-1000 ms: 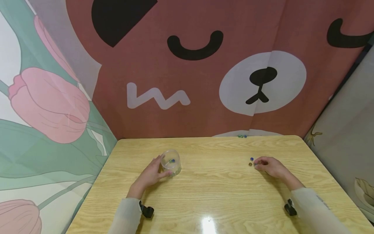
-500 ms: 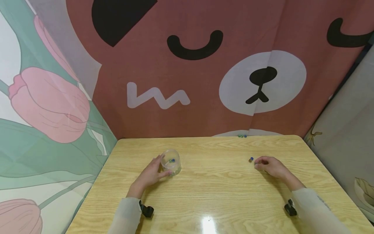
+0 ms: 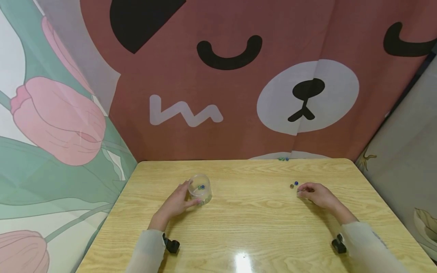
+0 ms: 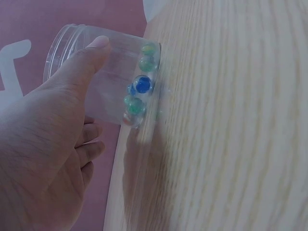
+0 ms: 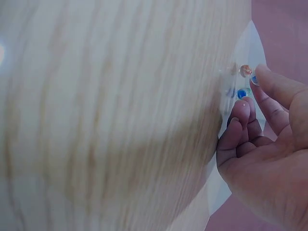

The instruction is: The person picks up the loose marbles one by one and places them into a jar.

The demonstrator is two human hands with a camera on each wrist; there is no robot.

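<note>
1. Cloth with a bear face [image 3: 239, 94] fills the top of the head frame, its lower border meeting the table's far edge; a tulip cloth [image 3: 61, 121] bounds the left side.
2. The wooden table [image 3: 239, 220] spreads across the lower frame, its left and right edges slanting outward toward the bottom corners. A wide stretch of wood lies between the hands (a patch of glare shines at bottom centre).
3. The left hand [image 3: 175, 203], left of centre, has its thumb and fingers clamped around the container, with the table's left edge well apart from it.
4. The right hand [image 3: 317, 195], right of centre, has thumb and index finger together on a small marble [image 5: 255, 78]; whether that marble touches the wood, I cannot tell. The other fingers are bent.
5. The clear container [image 4: 115, 72] stands upright on the table, open at the top, with green and blue marbles [image 4: 143, 84] on its floor.
6. Just beyond the right fingertips, a brown marble [image 3: 291, 186] and a blue marble [image 3: 296, 183] sit just beside each other.
7. A short row of marbles [image 3: 283, 159] lies along the far edge, right of centre.
</note>
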